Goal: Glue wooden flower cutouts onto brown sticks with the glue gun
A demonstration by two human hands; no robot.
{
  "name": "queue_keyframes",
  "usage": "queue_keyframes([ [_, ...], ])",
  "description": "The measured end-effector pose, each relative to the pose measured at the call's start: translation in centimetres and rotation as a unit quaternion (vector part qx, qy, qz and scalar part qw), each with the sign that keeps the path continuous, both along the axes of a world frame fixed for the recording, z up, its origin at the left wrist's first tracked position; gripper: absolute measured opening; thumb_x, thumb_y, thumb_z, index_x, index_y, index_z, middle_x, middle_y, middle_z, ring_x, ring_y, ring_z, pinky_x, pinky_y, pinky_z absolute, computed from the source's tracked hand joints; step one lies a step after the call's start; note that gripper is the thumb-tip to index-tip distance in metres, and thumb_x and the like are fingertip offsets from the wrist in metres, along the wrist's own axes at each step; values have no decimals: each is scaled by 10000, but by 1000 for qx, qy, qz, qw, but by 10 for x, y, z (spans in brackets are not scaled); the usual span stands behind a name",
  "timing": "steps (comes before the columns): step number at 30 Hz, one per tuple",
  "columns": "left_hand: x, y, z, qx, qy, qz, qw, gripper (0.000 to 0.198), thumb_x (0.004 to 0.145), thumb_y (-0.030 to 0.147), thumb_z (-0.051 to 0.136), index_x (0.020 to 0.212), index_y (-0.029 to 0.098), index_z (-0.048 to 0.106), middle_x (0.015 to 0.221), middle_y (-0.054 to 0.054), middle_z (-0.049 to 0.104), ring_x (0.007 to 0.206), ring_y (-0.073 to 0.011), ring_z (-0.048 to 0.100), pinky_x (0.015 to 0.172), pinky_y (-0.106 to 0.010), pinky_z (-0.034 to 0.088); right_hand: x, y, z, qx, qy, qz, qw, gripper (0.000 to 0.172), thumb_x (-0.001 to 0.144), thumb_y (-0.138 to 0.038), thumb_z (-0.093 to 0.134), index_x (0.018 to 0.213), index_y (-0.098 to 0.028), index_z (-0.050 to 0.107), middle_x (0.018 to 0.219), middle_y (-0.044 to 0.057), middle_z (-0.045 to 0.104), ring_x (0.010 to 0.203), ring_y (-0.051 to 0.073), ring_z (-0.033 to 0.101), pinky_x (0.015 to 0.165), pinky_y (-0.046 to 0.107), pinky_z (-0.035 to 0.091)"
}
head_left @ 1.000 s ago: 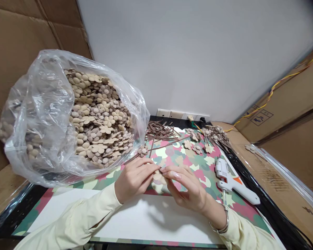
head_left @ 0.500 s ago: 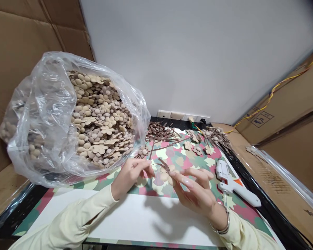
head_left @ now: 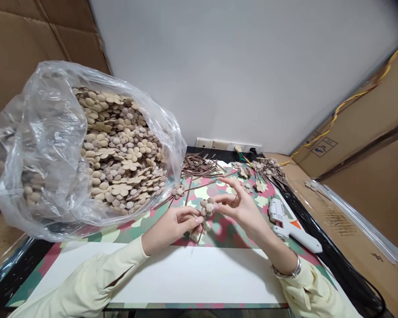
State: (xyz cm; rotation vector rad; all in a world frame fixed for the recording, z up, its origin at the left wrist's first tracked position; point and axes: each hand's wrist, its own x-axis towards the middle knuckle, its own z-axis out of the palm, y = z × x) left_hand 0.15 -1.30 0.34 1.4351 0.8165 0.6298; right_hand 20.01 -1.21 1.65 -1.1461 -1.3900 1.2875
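A small padded fabric flower (head_left: 207, 207), greyish-beige with rounded petals, is held up between my two hands. Brown thin cords (head_left: 199, 233) hang below it toward me. My left hand (head_left: 175, 224) is closed, its thumb and fingers pinching at the flower's lower side where the cords come out. With thumb and a curled finger, my right hand (head_left: 240, 210) grips the flower's right edge, while its index finger points up and away. Just beyond my left hand lies another fabric flower (head_left: 178, 191) with brown cords under it.
A large clear plastic bag (head_left: 53, 145) full of fabric flowers stands at left. Loose brown cords (head_left: 202, 165) and finished-looking flowers with stems (head_left: 270, 170) lie at the back. A white glue gun (head_left: 292, 229) rests at right. White paper (head_left: 185, 278) covers the front edge.
The flower has turned over: its padded side now faces up and its cords point toward me instead of away. My left hand has closed on it, and my right hand has rotated, index finger raised.
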Motion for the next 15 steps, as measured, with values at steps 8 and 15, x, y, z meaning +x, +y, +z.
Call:
queue_keyframes([
  [8, 5, -1, -13, -96, -32, -22, 995, 296, 802, 411, 548, 879, 143, 647, 784, -49, 692, 597, -122, 597, 591, -240, 472, -3, 5, -11, -27, 71, 35, 997, 671, 682, -201, 699, 1242, -238, 332, 787, -13, 623, 684, 136, 611, 615, 282, 510],
  [15, 4, 1, -11, -161, 8, -40, 986, 356, 766, 436, 594, 839, 93, 655, 802, -120, 712, 666, -165, 659, 581, -233, 471, 16, 15, 4, 29, 19, -56, 998, 703, 648, -256, 736, 1226, -208, 339, 792, -4, 615, 699, 154, 637, 655, 300, 534],
])
